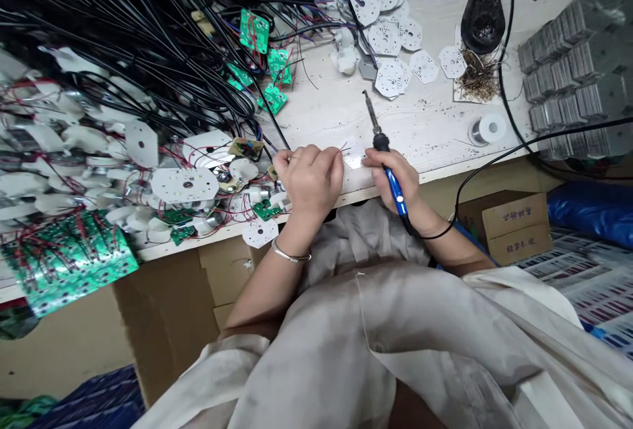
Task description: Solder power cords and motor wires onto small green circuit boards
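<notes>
My right hand (395, 178) is closed around a blue-handled soldering iron (378, 136), its tip pointing up and away over the white workbench (420, 122). My left hand (309, 178) is curled at the bench's front edge, pinching thin red wires (342, 148) beside a small white round LED board (355, 157) that lies between the two hands. A silver bangle circles my left wrist.
A mass of black cables (148, 33), green circuit boards (64, 257) and white LED discs (184, 184) crowds the left. Further back lie more white boards (390, 40), a solder spool (487, 129), an iron stand (482, 17) and grey stacked parts (578, 73). Cardboard boxes (514, 225) sit below.
</notes>
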`<state>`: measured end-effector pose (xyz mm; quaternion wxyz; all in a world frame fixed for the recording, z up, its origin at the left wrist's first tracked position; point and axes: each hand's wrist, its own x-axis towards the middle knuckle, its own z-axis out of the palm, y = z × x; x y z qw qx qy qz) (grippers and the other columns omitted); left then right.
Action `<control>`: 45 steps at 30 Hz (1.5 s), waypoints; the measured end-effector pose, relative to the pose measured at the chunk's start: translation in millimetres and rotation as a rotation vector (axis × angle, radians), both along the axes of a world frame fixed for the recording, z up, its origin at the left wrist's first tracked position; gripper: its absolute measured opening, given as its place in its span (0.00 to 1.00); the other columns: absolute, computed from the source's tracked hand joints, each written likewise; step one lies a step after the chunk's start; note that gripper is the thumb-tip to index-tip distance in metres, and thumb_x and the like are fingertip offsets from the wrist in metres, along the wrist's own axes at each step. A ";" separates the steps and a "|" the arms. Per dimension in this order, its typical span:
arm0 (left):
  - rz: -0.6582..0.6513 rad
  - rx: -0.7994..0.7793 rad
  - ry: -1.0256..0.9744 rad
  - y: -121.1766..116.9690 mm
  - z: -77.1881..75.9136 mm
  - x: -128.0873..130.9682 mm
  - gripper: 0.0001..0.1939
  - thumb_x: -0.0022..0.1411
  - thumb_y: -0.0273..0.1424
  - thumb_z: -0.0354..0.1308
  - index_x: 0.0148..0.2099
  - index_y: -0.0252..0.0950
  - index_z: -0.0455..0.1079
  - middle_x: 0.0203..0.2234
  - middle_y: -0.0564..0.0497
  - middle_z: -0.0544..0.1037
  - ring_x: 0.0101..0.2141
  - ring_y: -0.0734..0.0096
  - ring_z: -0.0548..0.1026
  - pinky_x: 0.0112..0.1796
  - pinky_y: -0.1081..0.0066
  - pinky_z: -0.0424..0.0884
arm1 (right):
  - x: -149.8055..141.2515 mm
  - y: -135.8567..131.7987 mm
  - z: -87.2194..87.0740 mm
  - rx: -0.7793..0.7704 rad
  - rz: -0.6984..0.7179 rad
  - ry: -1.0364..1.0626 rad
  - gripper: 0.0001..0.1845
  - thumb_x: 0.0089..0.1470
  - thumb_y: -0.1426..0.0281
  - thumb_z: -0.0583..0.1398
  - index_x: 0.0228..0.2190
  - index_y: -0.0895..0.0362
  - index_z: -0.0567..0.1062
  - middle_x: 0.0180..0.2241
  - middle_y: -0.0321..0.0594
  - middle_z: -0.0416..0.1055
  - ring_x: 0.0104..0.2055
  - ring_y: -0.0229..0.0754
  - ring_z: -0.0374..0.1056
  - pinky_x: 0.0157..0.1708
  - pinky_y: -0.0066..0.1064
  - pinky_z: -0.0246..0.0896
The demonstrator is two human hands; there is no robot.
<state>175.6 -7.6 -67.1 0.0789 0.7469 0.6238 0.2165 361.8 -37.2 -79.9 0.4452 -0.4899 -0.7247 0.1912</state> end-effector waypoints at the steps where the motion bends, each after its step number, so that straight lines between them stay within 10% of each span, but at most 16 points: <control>1: -0.002 -0.019 0.021 0.3 -0.2 -0.5 0.19 0.73 0.41 0.49 0.39 0.42 0.79 0.29 0.48 0.78 0.36 0.59 0.75 0.48 0.53 0.59 | -0.9 0.8 -1.2 -0.002 0.023 -0.047 0.14 0.68 0.63 0.53 0.52 0.50 0.71 0.47 0.44 0.79 0.48 0.43 0.77 0.49 0.37 0.74; 13: 0.029 -0.132 0.042 0.4 2.8 1.5 0.20 0.74 0.43 0.48 0.40 0.43 0.80 0.28 0.47 0.78 0.37 0.56 0.75 0.50 0.49 0.58 | -2.7 1.8 -5.2 -0.114 -0.040 -0.121 0.20 0.69 0.56 0.50 0.55 0.50 0.70 0.45 0.44 0.80 0.47 0.44 0.77 0.49 0.39 0.76; 20: -0.035 -0.076 -0.048 2.2 4.0 9.4 0.15 0.71 0.35 0.52 0.34 0.43 0.77 0.44 0.49 0.82 0.47 0.57 0.78 0.62 0.42 0.52 | 9.4 -4.4 -3.2 0.094 -0.096 0.092 0.22 0.68 0.53 0.48 0.55 0.47 0.71 0.37 0.40 0.76 0.37 0.43 0.76 0.40 0.43 0.75; 30: -0.145 -0.048 -0.189 14.0 -17.8 4.5 0.09 0.66 0.32 0.56 0.34 0.42 0.76 0.41 0.48 0.85 0.48 0.55 0.82 0.61 0.44 0.57 | 70.0 20.8 -2.1 -0.009 -0.868 0.274 0.27 0.64 0.45 0.51 0.41 0.54 0.73 0.21 0.28 0.65 0.18 0.34 0.65 0.28 0.35 0.71; 45: -0.165 0.007 -0.198 12.7 -21.7 -0.3 0.09 0.68 0.33 0.55 0.34 0.43 0.73 0.40 0.51 0.85 0.48 0.56 0.82 0.60 0.47 0.59 | 81.2 21.1 -10.9 -0.005 -1.036 0.341 0.27 0.63 0.45 0.51 0.39 0.55 0.73 0.17 0.24 0.62 0.15 0.32 0.61 0.20 0.29 0.61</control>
